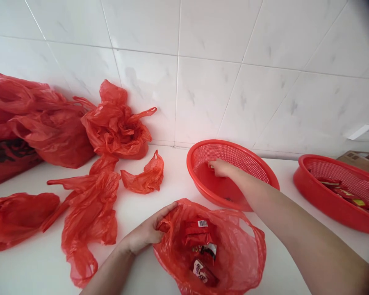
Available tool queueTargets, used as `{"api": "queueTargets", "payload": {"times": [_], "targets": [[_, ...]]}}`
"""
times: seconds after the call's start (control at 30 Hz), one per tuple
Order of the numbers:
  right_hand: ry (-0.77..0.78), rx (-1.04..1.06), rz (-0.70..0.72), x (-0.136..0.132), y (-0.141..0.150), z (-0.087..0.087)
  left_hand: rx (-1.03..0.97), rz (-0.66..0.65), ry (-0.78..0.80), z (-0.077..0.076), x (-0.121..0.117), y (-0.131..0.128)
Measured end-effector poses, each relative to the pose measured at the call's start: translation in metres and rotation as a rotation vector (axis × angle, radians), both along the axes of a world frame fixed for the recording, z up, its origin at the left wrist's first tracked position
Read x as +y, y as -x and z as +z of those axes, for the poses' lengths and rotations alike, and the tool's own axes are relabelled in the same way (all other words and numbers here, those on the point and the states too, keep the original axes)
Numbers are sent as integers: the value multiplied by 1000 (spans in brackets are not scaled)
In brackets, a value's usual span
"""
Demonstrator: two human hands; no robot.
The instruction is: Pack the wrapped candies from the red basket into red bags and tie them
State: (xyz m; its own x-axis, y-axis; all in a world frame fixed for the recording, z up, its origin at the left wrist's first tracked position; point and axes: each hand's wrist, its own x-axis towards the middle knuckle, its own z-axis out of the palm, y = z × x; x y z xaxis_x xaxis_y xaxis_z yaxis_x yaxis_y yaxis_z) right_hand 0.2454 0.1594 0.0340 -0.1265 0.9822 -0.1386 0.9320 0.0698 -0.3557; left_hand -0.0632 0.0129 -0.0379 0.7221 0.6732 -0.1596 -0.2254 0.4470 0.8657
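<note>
With fingers and thumb, my left hand (149, 229) grips the left rim of a red plastic bag (242, 246), whose mouth is spread. Inside the bag lie a red packet (198, 233) with a barcode, a red-and-white packet (204, 272) below it, and another wrapper partly hidden between them. My right hand (220, 168) reaches into a red perforated basket (201, 186) behind the bag. Its fingers are closed near the basket's left side; what they hold is too small and hidden to name. A small dark bit lies on the basket floor.
Another red basket (307, 198) holding several wrapped packets (341, 190) stands at the right, with a brown crate (359, 159) behind. Crumpled red plastic bags (92, 209) lie on the white table (135, 262) at left, beside fuller red bags (55, 131). A tiled wall (209, 98) closes the back.
</note>
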Motion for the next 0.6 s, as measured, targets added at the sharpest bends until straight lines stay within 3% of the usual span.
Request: {"api": "queueTargets", "payload": {"times": [0.13,0.23,0.33,0.4,0.47,0.6], "targets": [[80,-52,18,-3,2,23,-21,-13,9,4,-1,-3],[-17,-8,29,-19,7,54,-60,-10,7,7,-2,-5],[-241,161,152,-64,17,86,-76,3,-6,9,-3,-5],[-240,211,322,-104,28,97,-66,2,-11,9,-4,-5],[-136,188,520,-144,40,95,-69,6,-26,8,-4,-4],[-112,-40,708,-193,62,60,-80,25,-68,5,-5,-5]]}}
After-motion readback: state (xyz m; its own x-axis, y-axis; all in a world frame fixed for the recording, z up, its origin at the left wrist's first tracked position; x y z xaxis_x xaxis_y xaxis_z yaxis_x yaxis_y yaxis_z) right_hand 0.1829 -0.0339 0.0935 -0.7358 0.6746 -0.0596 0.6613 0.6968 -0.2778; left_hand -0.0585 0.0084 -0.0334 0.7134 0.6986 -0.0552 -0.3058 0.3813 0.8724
